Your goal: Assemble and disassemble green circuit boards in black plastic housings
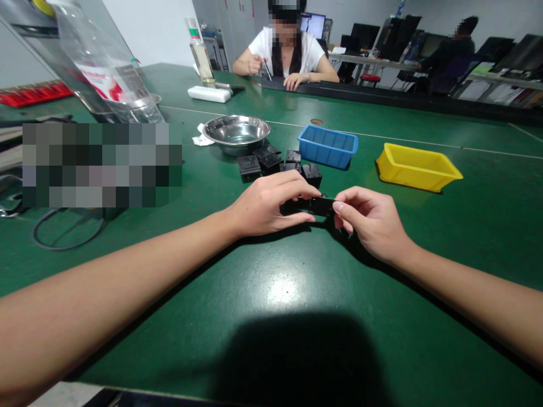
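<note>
Between my two hands is a small black box-like part point(323, 206) with a thin green edge along its top, just above the table. My left hand point(275, 203) has its thumb and fingers closed around the part's left end. From the other side, my right hand point(369, 220) pinches the right end between thumb and fingertips. Behind my left hand lies a loose group of similar black boxes point(268, 158), some of them partly hidden by my fingers. My fingers cover much of the held part, so its details cannot be made out.
Beyond the boxes stand a steel bowl point(236, 133), a blue bin point(327, 148) and a yellow bin point(418, 169). Plastic bottles point(112, 73) and a looped cable point(68, 247) are at left on the green table point(271, 339). Another person point(292, 56) sits across.
</note>
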Demonstrator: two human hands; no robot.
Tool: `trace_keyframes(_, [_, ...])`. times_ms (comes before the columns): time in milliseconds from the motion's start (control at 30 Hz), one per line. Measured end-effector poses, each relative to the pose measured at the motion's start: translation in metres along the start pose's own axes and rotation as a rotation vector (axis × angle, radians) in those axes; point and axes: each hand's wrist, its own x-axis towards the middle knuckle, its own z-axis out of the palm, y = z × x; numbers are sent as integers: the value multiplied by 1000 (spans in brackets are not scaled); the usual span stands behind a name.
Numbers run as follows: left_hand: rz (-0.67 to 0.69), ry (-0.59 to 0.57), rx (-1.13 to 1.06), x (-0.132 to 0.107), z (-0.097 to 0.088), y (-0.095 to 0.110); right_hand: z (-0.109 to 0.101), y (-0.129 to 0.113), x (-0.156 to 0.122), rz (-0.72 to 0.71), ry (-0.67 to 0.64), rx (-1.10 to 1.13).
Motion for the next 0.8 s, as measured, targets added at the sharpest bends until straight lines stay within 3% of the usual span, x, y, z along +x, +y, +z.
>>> trace_keyframes(800, [-72,-13,39,-2,-1,-2,1,4,-2,4,-93,127])
